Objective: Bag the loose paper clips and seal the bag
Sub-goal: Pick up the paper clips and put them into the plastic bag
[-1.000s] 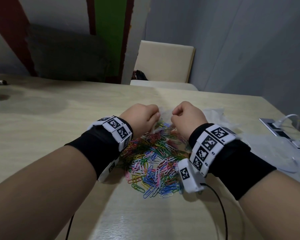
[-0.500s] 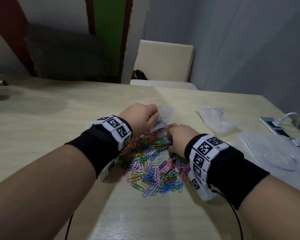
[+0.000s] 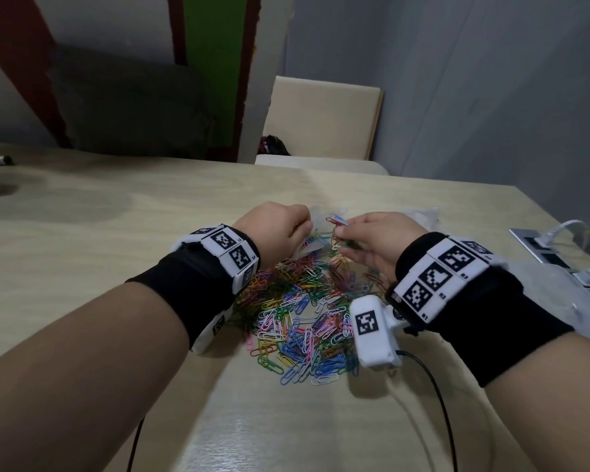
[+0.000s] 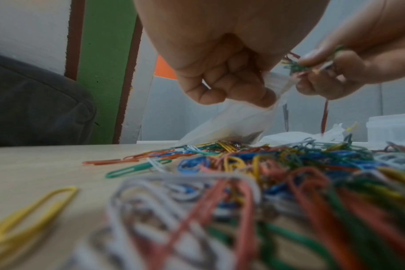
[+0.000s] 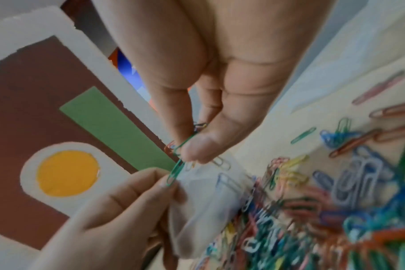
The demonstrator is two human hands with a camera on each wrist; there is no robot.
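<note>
A heap of coloured paper clips (image 3: 304,318) (image 4: 278,169) (image 5: 335,210) lies on the light wooden table (image 3: 116,233). My left hand (image 3: 286,229) (image 4: 222,78) (image 5: 127,201) grips the top edge of a small clear plastic bag (image 4: 238,124) (image 5: 208,201) at the far side of the heap. The bag's bottom rests among the clips. My right hand (image 3: 365,236) (image 4: 349,62) (image 5: 197,142) pinches a small bunch of clips (image 3: 338,229) (image 4: 296,65) (image 5: 177,160) just above the bag's mouth, close to the left fingers.
Crumpled clear plastic (image 3: 419,214) lies beyond my right hand. A clear plastic container (image 3: 559,294) and a power strip with white cables (image 3: 539,243) sit at the right edge. A chair (image 3: 324,120) stands past the table's far edge. Black cables trail from both wrists.
My right hand dropped from the bag's mouth to the heap, took a pinch of clips, and has lifted them back up to the bag. My left hand kept holding the bag.
</note>
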